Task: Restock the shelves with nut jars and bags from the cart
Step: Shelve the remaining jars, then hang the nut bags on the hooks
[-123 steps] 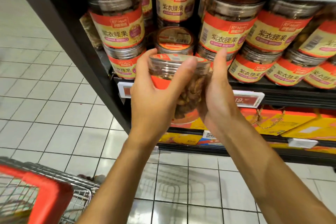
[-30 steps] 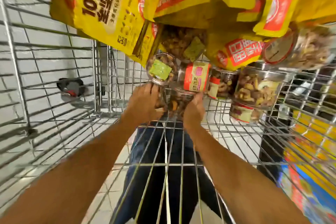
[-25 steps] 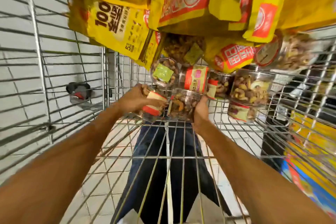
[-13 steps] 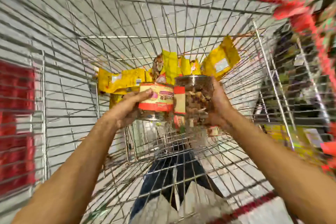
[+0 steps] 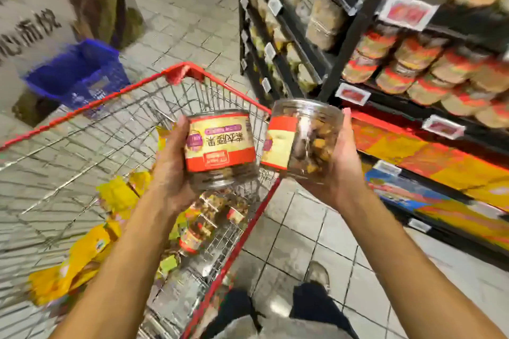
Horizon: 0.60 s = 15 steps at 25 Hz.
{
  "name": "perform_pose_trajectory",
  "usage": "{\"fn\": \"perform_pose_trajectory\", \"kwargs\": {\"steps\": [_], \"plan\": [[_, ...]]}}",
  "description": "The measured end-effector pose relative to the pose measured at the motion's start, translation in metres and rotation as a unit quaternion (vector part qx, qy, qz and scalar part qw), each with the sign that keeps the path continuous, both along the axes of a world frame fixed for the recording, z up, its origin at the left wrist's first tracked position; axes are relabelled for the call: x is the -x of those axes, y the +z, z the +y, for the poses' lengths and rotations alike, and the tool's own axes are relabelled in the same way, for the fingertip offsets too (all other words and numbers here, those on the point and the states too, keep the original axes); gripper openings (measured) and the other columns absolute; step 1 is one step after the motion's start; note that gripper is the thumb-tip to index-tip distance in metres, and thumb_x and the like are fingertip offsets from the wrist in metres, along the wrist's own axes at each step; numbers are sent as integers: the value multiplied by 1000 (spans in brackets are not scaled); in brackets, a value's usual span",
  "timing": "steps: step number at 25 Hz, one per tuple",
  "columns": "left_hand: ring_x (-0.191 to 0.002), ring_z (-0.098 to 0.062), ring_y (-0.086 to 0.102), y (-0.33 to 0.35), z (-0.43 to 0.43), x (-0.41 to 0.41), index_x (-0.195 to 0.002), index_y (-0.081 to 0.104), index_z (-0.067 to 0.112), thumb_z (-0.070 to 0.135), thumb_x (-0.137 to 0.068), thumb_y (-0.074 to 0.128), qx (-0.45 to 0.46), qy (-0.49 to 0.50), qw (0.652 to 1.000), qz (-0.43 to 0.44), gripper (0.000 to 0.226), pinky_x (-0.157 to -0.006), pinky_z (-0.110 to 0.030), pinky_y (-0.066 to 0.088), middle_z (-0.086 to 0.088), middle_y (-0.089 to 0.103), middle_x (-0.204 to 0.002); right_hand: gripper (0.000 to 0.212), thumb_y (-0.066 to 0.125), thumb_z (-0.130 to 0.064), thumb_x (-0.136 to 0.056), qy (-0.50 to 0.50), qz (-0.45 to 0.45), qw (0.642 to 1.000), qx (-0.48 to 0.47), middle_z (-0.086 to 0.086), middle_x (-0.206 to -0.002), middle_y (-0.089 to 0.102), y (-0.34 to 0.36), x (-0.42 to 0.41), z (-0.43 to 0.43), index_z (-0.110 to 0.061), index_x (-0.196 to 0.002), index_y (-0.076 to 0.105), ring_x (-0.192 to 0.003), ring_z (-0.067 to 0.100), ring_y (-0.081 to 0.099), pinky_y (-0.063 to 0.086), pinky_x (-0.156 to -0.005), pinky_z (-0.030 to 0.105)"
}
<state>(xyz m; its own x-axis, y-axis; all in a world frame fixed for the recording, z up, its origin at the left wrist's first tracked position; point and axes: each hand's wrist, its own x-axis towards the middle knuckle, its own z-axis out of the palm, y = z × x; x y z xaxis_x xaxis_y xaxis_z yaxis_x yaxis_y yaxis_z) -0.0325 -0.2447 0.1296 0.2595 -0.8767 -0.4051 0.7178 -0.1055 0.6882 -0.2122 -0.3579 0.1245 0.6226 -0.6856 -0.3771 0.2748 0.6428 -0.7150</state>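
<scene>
**Two nut jars in hand, shelf up and to your right**

You hold one jar in each hand, above the cart's (image 5: 214,74) right edge. Your left hand (image 5: 168,173) has its fingers wrapped round an upside-down jar (image 5: 220,146), label facing you. Your right hand (image 5: 340,170) cups a second jar (image 5: 303,137), tilted, its long axis leaning left. The two jars sit just beside each other. The shelf of matching jars (image 5: 429,69) lies up and to the right, nearer your right hand, so that jar likely goes first.
</scene>
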Motion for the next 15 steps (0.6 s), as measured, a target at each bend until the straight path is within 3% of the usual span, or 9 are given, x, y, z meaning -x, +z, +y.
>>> {"fn": "perform_pose_trajectory", "kwargs": {"steps": [2, 3, 6, 10, 13, 15], "plan": [[-93, -29, 70, 5, -41, 38, -102, 72, 10, 58, -21, 88, 22, -31, 999, -9, 96, -81, -58, 50, -14, 71, -105, 79, 26, -76, -76, -44, -7, 999, 0, 10, -104, 70, 5, 49, -24, -19, -100, 74, -104, 28, 64, 53, -88, 41], [-93, -29, 70, 5, -59, 57, -101, 73, 10, 59, -24, 88, 35, -46, 998, -10, 93, -81, -58, 51, -14, 72, -104, 81, 21, -77, -79, -69, -4, 998, -9, 11, -100, 69, 5, 72, -36, -19, -95, 75, -103, 28, 62, 52, -89, 39], [-88, -25, 71, -3, -122, 132, -93, 77, 13, 58, -27, 87, 50, -76, 996, 6, 81, -71, -48, 59, -11, 73, -98, 86, 11, -74, -84, -106, -4, 994, 1, 1, -75, 73, 4, 156, -79, -21, -72, 77, -76, 16, 70, 56, -69, 26], [-84, -16, 72, -18, -198, 228, -86, 78, 20, 62, -42, 78, 74, -91, 993, 20, 61, -65, -33, 59, -2, 75, -92, 76, 26, -74, -79, -151, 27, 987, -42, 11, -114, 64, -6, 253, -143, -17, -106, 68, -110, 28, 57, 44, -99, 40], [-94, -18, 70, -28, -242, 276, -98, 76, 20, 65, -44, 80, 74, -112, 991, 18, 70, -76, -38, 59, -4, 73, -103, 79, 35, -73, -66, -193, 33, 980, -42, 10, -117, 66, -19, 302, -179, -17, -112, 68, -111, 26, 61, 50, -93, 44], [-100, -21, 68, -37, -268, 296, -102, 75, 18, 64, -46, 79, 65, -110, 992, 23, 73, -83, -41, 56, -7, 72, -108, 78, 32, -75, -59, -205, 31, 978, -19, 5, -104, 72, -27, 323, -196, -23, -98, 74, -100, 22, 67, 52, -87, 44]]}}
